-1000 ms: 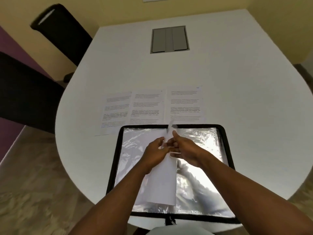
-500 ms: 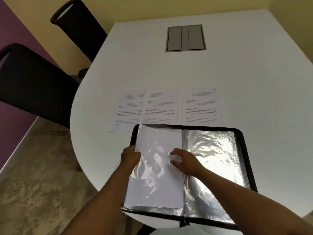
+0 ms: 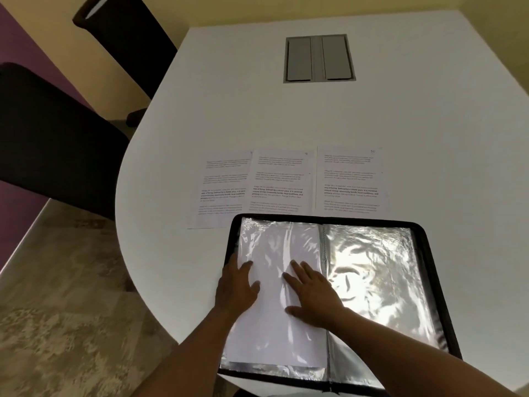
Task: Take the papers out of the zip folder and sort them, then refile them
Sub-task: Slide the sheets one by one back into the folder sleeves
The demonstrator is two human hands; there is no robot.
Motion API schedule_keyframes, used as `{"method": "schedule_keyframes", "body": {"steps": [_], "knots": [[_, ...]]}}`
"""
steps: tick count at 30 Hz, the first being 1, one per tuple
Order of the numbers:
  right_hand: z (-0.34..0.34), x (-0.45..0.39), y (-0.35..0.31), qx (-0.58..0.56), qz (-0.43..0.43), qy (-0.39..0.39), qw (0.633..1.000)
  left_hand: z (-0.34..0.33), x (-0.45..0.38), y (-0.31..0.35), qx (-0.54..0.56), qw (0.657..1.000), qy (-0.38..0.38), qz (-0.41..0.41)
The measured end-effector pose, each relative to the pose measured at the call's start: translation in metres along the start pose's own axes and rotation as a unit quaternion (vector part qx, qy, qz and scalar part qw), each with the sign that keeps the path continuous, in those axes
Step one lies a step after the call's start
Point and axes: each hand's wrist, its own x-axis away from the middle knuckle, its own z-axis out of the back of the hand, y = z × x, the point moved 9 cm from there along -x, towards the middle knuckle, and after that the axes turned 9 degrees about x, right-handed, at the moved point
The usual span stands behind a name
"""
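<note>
I can't read the print on the three sheets (image 3: 289,183); their near edges slip under the folder (image 3: 435,270). The folder's near corner is cut off at the bottom edge. My hands (image 3: 312,296) cover part of the blank page (image 3: 274,333), which seems to be sleeved. The chairs (image 3: 51,144) run off frame.

The zip folder (image 3: 426,285) lay open at the near edge of the white bench (image 3: 400,116). Both hands pressed flat on its left page (image 3: 274,333): left hand (image 3: 237,287) near the outer edge, right hand (image 3: 312,296) beside the spine. Three printed sheets (image 3: 289,181) lay just beyond it.
</note>
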Motion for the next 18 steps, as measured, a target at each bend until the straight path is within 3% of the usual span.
{"method": "schedule_keyframes", "body": {"steps": [5, 11, 18], "knots": [[0.023, -0.024, -0.005, -0.044, -0.015, 0.036, 0.998, 0.017, -0.016, -0.004, -0.004, 0.998, 0.053, -0.031], [0.065, -0.077, -0.008, -0.107, -0.036, 0.089, 0.99, 0.081, -0.066, -0.027, 0.106, 0.978, 0.168, 0.058], [0.122, -0.166, -0.008, -0.148, -0.053, 0.139, 0.978, 0.134, -0.151, -0.068, 0.119, 0.97, 0.16, 0.137]]}}
